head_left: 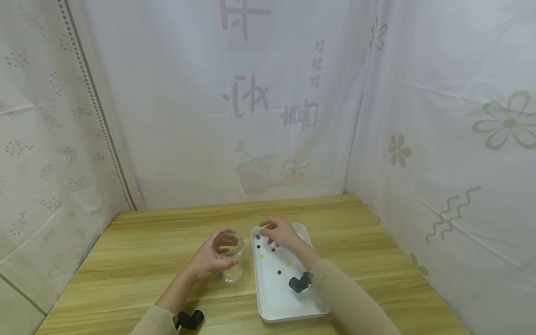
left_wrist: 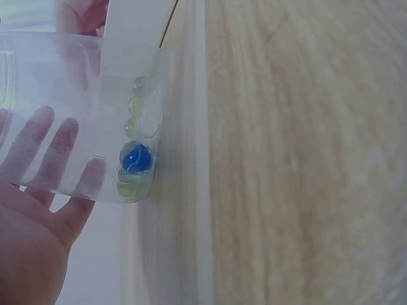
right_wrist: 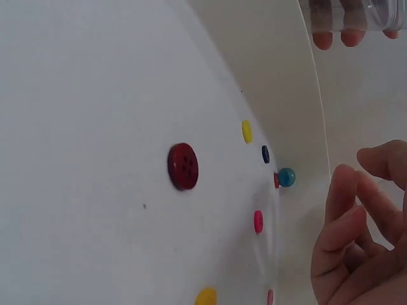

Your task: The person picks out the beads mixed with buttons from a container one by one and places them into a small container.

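Note:
My left hand (head_left: 208, 257) grips a clear plastic jar (head_left: 233, 271), fingers round its far side and thumb at the front. Inside the jar's bottom, a blue-swirled marble (left_wrist: 136, 158) lies among several clear, greenish marbles (left_wrist: 131, 127). Over the far left part of a white tray (head_left: 272, 300) is my right hand (head_left: 281, 233), its fingers loosely bent; the right wrist view shows a gap between thumb and forefinger and nothing visible there. Near those fingertips, a teal marble (right_wrist: 287, 177) rests by the tray wall, touching or just before a red piece (right_wrist: 276, 180).
Scattered in the tray are a dark red button (right_wrist: 184, 166), a yellow button (right_wrist: 247, 131), a dark blue button (right_wrist: 266, 154), a pink button (right_wrist: 258, 221) and another yellow one (right_wrist: 206, 297). The wooden table (head_left: 159, 242) is bounded by pale patterned curtains (head_left: 188, 153).

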`<action>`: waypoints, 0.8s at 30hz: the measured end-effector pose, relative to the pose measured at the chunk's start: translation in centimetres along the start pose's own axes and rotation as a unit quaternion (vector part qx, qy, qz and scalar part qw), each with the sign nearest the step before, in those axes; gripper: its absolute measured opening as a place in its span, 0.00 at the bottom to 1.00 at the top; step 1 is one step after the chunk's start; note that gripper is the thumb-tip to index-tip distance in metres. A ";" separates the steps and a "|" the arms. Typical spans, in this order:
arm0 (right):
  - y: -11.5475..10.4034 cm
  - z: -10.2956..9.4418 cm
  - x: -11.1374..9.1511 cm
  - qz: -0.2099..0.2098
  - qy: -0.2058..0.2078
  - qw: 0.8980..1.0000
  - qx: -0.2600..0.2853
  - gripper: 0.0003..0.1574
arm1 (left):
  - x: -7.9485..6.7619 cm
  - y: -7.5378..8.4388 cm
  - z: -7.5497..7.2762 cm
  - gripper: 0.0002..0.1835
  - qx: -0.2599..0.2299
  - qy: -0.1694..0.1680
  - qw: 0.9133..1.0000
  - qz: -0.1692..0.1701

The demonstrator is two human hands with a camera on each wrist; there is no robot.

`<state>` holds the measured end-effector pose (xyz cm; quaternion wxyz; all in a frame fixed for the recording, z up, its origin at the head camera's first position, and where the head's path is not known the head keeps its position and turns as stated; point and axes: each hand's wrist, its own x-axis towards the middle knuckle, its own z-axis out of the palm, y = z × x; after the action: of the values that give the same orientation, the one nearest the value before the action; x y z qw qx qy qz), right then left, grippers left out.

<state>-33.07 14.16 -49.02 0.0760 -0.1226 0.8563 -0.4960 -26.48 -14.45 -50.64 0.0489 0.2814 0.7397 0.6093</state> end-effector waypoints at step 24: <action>1.2 2.2 0.4 0.037 0.019 0.999 -0.034 0.15 | 0.0 -0.3 -0.2 0.40 0.006 0.000 1.000 0.001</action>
<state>-33.05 12.83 -51.18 0.0736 -0.0834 0.8781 -0.4653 -26.69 -14.60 -50.84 0.0464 0.2827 0.7429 0.6050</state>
